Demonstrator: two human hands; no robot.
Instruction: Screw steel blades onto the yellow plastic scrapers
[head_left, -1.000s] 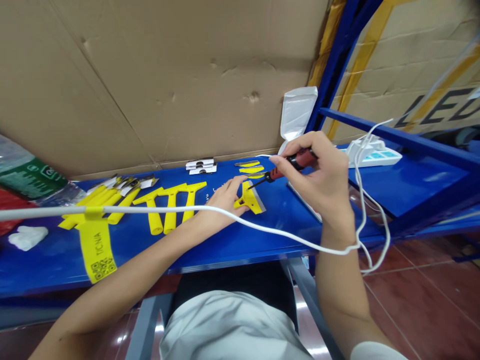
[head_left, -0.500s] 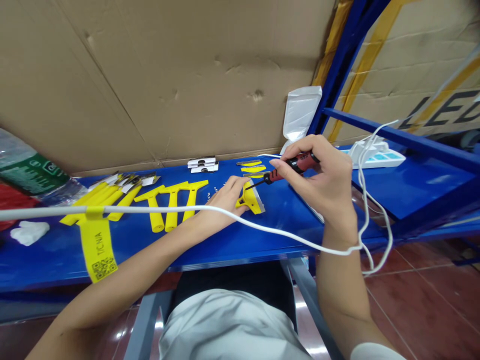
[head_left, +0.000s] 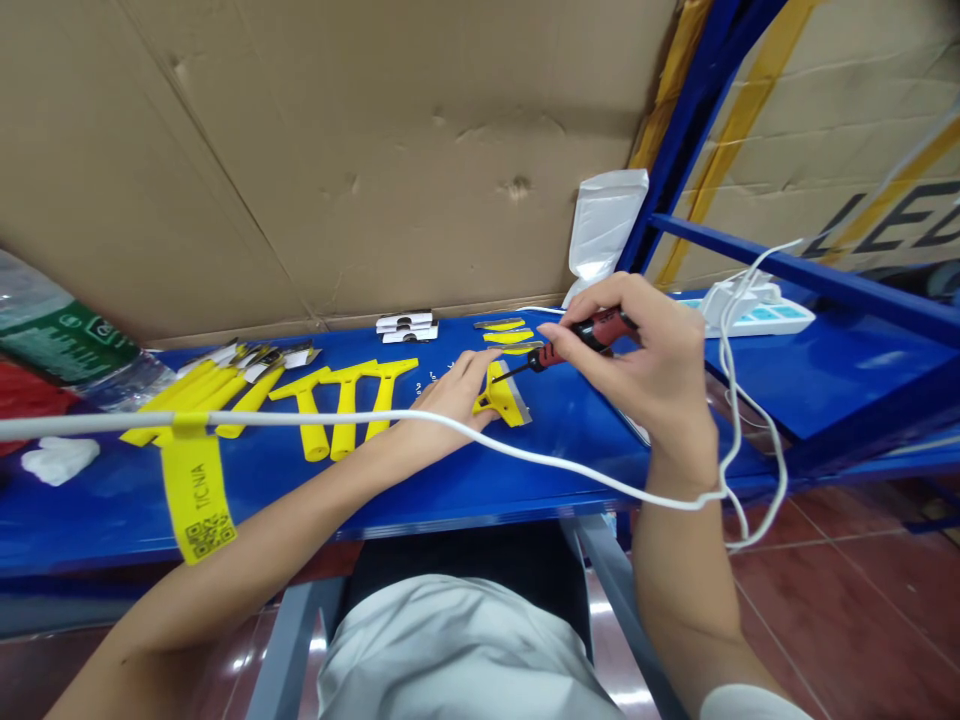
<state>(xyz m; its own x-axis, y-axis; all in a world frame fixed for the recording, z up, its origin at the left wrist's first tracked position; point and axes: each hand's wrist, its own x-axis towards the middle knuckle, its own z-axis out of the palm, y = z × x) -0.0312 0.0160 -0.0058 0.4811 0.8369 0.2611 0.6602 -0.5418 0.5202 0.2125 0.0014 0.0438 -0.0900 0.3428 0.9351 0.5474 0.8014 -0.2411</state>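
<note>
A yellow scraper (head_left: 508, 398) with a thin metal blade along its right edge lies on the blue table. My left hand (head_left: 457, 395) is closed around its handle side, and most of the handle is hidden under the hand. In my right hand (head_left: 649, 345) is a red and black screwdriver (head_left: 546, 356), tilted down to the left. Its dark shaft meets the face of the scraper head; the screw there is too small to make out. Just behind the scraper lie several small yellow strips with metal blades (head_left: 514, 337).
Yellow scraper handles (head_left: 343, 410) lie left of my hand, with a pile of packaged scrapers (head_left: 202, 385) beyond. Small white packs (head_left: 406, 327) sit at the back. A white cable (head_left: 570, 465) crosses in front of my forearms. A power strip (head_left: 772, 318) stands right.
My left fingertips have shifted slightly on the scraper. The screwdriver tip stays at the scraper head, and the right hand has hardly moved.
</note>
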